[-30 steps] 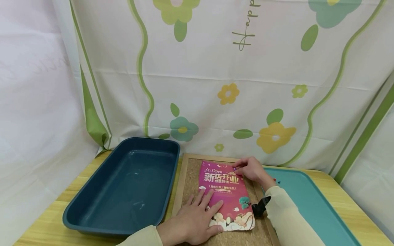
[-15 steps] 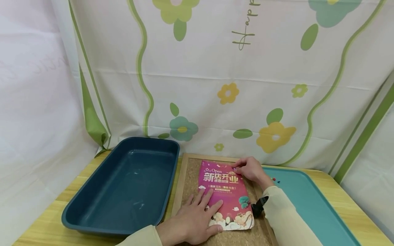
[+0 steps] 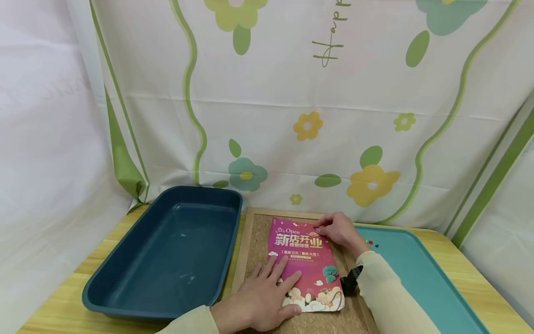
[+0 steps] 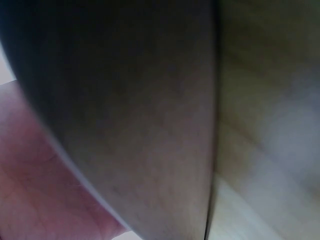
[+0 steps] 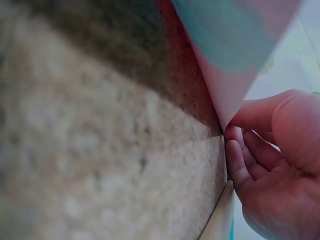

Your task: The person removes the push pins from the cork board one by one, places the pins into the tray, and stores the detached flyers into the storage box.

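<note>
A pink and purple poster (image 3: 300, 266) with gold lettering lies on a wood-framed cork board (image 3: 256, 241). My left hand (image 3: 264, 297) rests on its lower left part, fingers spread and straight. At the poster's upper right corner, my right hand (image 3: 339, 229) pinches a small purple push pin (image 3: 317, 229); the pin's tip is hidden. In the right wrist view, the curled fingers of that hand (image 5: 280, 155) are by the sheet's edge against the cork (image 5: 115, 150), and the sheet (image 5: 225, 80) stands partly off the board. The left wrist view holds mostly the blurred frame edge (image 4: 150, 125).
A deep dark blue tub (image 3: 167, 260) stands left of the board on the wooden table (image 3: 71, 283). On the right lies a flat teal tray (image 3: 425, 278), with a few tiny red, green and blue pieces (image 3: 371, 242) near its left edge. A printed curtain (image 3: 258, 125) hangs behind.
Both hands keep their places on the poster. The head view has shifted very slightly.
</note>
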`<control>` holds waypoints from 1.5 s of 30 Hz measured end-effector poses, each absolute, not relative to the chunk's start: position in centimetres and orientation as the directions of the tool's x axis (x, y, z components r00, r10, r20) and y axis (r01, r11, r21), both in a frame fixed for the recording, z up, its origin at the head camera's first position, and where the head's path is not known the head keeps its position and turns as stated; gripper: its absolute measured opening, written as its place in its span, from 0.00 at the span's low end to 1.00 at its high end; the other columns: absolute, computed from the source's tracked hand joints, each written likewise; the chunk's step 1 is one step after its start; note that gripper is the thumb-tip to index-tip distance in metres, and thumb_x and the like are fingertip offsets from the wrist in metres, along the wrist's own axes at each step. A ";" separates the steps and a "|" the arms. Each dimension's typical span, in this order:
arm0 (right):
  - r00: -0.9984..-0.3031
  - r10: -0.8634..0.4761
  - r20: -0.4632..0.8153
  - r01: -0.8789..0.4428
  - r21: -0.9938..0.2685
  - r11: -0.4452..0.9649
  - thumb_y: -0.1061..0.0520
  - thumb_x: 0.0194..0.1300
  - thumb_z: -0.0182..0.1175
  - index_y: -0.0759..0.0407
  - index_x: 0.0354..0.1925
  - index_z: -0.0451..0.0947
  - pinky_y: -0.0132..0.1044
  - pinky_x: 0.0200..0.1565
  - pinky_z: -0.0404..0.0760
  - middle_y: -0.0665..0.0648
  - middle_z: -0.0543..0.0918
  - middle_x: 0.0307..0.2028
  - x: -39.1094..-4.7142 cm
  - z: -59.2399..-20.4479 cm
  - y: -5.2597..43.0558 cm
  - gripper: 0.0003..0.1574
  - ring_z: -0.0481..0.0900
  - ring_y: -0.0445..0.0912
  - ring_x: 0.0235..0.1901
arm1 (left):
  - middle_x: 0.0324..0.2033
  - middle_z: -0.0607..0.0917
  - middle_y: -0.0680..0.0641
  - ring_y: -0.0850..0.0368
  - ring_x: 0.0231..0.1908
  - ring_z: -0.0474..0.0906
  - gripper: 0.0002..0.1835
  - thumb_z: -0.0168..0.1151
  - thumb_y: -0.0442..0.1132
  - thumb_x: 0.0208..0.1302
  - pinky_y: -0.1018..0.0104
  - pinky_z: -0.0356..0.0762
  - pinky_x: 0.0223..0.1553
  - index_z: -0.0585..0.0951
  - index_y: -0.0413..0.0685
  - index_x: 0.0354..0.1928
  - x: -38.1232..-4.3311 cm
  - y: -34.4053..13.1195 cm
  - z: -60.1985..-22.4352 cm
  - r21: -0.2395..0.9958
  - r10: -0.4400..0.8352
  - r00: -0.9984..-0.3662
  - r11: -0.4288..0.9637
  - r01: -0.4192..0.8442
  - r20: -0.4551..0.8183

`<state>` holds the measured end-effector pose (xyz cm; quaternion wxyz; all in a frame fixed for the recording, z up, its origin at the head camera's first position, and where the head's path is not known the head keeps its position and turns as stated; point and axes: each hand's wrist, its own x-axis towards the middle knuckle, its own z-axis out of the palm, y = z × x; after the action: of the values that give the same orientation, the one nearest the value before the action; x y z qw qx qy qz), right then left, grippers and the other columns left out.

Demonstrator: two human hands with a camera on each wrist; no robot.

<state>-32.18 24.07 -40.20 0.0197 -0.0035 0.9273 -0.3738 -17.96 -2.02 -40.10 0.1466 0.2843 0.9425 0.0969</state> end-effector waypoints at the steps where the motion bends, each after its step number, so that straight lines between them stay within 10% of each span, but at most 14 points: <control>1: -0.999 -0.020 -0.034 0.009 -0.692 0.722 0.59 0.73 0.67 0.56 0.43 0.91 0.40 0.42 0.83 0.60 0.86 0.45 -32.2 -40.2 24.0 0.06 0.79 0.53 0.46 | 0.86 0.52 0.56 0.42 0.85 0.49 0.40 0.54 0.73 0.70 0.34 0.59 0.79 0.59 0.82 0.82 -17.9 -2.0 -40.1 0.264 0.563 -0.796 0.820 0.507 -0.221; 45: -0.996 -0.078 -0.050 -0.020 -0.706 0.708 0.59 0.73 0.67 0.58 0.39 0.88 0.39 0.42 0.84 0.60 0.85 0.42 -32.0 -39.8 24.2 0.04 0.79 0.52 0.45 | 0.86 0.53 0.55 0.42 0.85 0.48 0.40 0.52 0.73 0.71 0.35 0.60 0.79 0.58 0.82 0.82 -17.8 -2.1 -39.8 0.250 0.566 -0.794 0.820 0.515 -0.220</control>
<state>-32.03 24.18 -39.79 0.0383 -0.0265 0.9232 -0.3814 -17.82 -2.07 -39.77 0.1438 0.2866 0.9430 0.0887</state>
